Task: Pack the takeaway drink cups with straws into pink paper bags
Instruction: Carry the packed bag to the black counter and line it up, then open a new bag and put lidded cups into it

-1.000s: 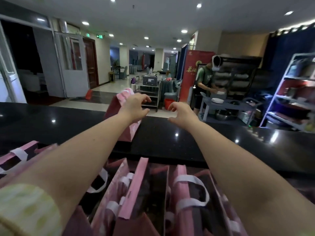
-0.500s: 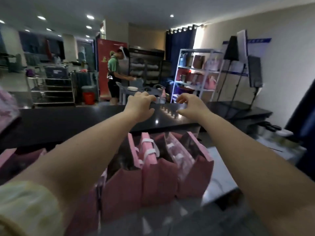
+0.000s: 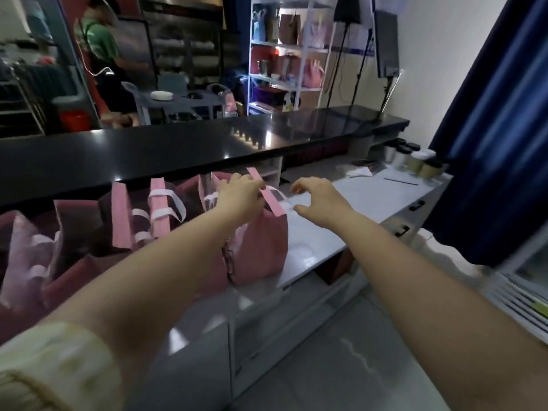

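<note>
Head view, left hand [image 3: 241, 197] gripping pink bag [image 3: 261, 241] rim, right hand [image 3: 317, 200] fingers spread

A long white worktop [image 3: 370, 203] runs beneath both hands, a step lower than the glossy black counter [image 3: 178, 149] that lies beyond them. A row of pink paper bags [image 3: 133, 223] stands upright on the white top, from the person's far left up to the left hand [image 3: 240, 198], whose fingers curl over the rim of the end bag [image 3: 261, 241]. The right hand [image 3: 318, 200] hovers over bare white surface just right of that bag. Well beyond the right hand, at the worktop's far end, lidded takeaway cups [image 3: 415, 163] stand clustered. Nearer than them lie a white sheet [image 3: 358, 172], a dark flat packet [image 3: 369, 165] and a thin dark stick [image 3: 400, 181].
</note>
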Demonstrator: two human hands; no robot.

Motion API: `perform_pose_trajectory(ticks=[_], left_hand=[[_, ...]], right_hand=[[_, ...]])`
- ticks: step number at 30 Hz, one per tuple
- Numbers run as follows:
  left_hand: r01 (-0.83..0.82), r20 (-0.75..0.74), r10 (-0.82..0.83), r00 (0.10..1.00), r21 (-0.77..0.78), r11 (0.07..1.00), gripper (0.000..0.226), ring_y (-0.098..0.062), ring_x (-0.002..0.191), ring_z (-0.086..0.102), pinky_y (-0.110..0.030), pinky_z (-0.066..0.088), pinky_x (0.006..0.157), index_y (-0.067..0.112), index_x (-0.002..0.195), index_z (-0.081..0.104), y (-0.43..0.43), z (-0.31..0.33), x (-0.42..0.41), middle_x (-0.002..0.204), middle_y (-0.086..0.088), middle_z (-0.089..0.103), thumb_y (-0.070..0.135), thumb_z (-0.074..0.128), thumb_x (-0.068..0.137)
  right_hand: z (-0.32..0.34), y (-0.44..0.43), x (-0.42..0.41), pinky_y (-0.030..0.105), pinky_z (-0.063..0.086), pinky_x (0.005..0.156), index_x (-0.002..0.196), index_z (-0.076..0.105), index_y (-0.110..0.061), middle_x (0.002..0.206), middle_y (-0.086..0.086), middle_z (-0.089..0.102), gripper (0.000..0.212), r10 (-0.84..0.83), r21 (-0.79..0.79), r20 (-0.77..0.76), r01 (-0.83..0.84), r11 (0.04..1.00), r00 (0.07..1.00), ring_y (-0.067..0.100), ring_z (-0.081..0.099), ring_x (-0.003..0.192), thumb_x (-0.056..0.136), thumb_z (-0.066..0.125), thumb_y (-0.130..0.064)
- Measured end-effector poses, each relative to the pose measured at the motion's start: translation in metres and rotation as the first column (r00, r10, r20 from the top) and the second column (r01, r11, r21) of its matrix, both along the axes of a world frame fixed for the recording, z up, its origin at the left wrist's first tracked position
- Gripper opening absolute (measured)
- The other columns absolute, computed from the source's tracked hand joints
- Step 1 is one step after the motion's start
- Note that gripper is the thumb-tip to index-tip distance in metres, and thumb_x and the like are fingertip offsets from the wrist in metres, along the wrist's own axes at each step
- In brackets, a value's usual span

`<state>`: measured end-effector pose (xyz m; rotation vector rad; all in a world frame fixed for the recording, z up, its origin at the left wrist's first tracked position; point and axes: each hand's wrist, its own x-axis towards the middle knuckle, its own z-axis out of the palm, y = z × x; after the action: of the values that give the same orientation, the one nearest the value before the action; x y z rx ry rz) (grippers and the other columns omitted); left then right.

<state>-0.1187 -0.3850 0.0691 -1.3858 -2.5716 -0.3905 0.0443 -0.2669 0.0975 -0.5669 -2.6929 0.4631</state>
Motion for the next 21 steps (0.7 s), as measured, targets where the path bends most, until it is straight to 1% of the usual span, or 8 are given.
perform_pose_trajectory(ticks=[3, 6, 9, 12, 14, 16, 19, 21], left_hand=[[-0.021, 0.042, 0.022, 0.999, -0.039, 0.999, 0.035, -0.029, 0.114, 0.047, -0.047, 0.037, 0.091, 0.034, 0.12, 0.063, 0.005, -0.014, -0.008, 0.118, -0.001, 0.059, 0.031, 0.049, 0.089], [-0.038, 0.023, 0.039, 0.999, -0.058, 0.998, 0.033, -0.029, 0.116, 0.046, -0.046, 0.037, 0.089, 0.031, 0.12, 0.063, 0.012, -0.01, -0.034, 0.12, -0.003, 0.059, 0.032, 0.052, 0.089], [-0.073, -0.031, 0.071, 0.997, -0.082, 0.994, 0.037, -0.031, 0.116, 0.045, -0.045, 0.037, 0.089, 0.028, 0.124, 0.059, 0.022, -0.004, -0.067, 0.123, -0.005, 0.058, 0.028, 0.054, 0.087], [-0.115, -0.06, 0.108, 0.992, -0.142, 0.983, 0.036, -0.031, 0.119, 0.043, -0.046, 0.036, 0.09, 0.027, 0.127, 0.056, 0.032, -0.01, -0.098, 0.126, -0.004, 0.057, 0.027, 0.051, 0.091], [-0.142, -0.084, 0.127, 0.988, -0.203, 0.969, 0.036, -0.03, 0.12, 0.042, -0.046, 0.035, 0.091, 0.026, 0.129, 0.054, 0.042, -0.015, -0.115, 0.127, -0.004, 0.056, 0.026, 0.047, 0.094], [-0.163, -0.085, 0.146, 0.986, -0.25, 0.954, 0.034, -0.028, 0.121, 0.042, -0.046, 0.033, 0.093, 0.024, 0.129, 0.054, 0.055, -0.017, -0.131, 0.127, -0.004, 0.057, 0.027, 0.045, 0.097], [-0.198, -0.1, 0.176, 0.979, -0.274, 0.941, 0.026, -0.028, 0.111, 0.048, -0.045, 0.032, 0.091, 0.02, 0.118, 0.06, 0.08, -0.015, -0.15, 0.112, -0.006, 0.062, 0.03, 0.05, 0.096], [-0.218, -0.134, 0.188, 0.973, -0.273, 0.937, 0.02, -0.028, 0.105, 0.05, -0.043, 0.032, 0.088, 0.021, 0.109, 0.064, 0.097, -0.013, -0.16, 0.104, -0.005, 0.063, 0.03, 0.055, 0.094]], right_hand=[[-0.024, 0.004, -0.012, 0.037, 0.048, 0.089, 0.11, 0.063, -0.023, 0.111, -0.005, 0.059, 0.029, 0.032, -0.078, -0.03, -0.034, 0.996, 0.999, 0.016, 0.05, 0.11, 0.082, 0.069, -0.02], [-0.039, 0.004, -0.038, 0.039, 0.048, 0.085, 0.112, 0.063, -0.024, 0.113, -0.004, 0.059, 0.031, 0.067, -0.077, -0.026, -0.068, 0.995, 0.997, 0.019, 0.048, 0.108, 0.083, 0.066, -0.016], [-0.052, 0.004, -0.068, 0.041, 0.047, 0.088, 0.116, 0.064, -0.022, 0.119, 0.0, 0.059, 0.031, 0.11, 0.056, 0.044, -0.113, 0.992, 0.993, 0.026, 0.047, 0.113, 0.085, 0.06, -0.016], [-0.066, 0.008, -0.09, 0.039, 0.036, 0.099, 0.121, 0.061, -0.025, 0.122, -0.003, 0.059, 0.038, 0.134, 0.245, 0.16, -0.171, 0.954, 0.978, 0.028, 0.041, 0.121, 0.084, 0.059, -0.017], [-0.072, 0.015, -0.1, 0.039, 0.03, 0.102, 0.113, 0.067, -0.021, 0.11, -0.001, 0.064, 0.033, 0.147, 0.339, 0.183, -0.203, 0.919, 0.972, 0.031, 0.042, 0.121, 0.082, 0.057, -0.012], [-0.076, 0.026, -0.107, 0.042, 0.027, 0.105, 0.099, 0.073, -0.013, 0.095, 0.004, 0.068, 0.029, 0.194, 0.404, 0.142, -0.236, 0.884, 0.971, 0.034, 0.046, 0.117, 0.079, 0.056, -0.002], [-0.073, 0.056, -0.117, 0.043, 0.041, 0.089, 0.079, 0.075, -0.007, 0.074, 0.007, 0.068, 0.022, 0.253, 0.446, 0.056, -0.251, 0.859, 0.966, 0.037, 0.057, 0.095, 0.067, 0.063, 0.007], [-0.068, 0.079, -0.12, 0.041, 0.043, 0.081, 0.076, 0.076, -0.008, 0.071, 0.005, 0.068, 0.02, 0.242, 0.436, 0.059, -0.243, 0.867, 0.969, 0.036, 0.057, 0.09, 0.066, 0.066, 0.006]])
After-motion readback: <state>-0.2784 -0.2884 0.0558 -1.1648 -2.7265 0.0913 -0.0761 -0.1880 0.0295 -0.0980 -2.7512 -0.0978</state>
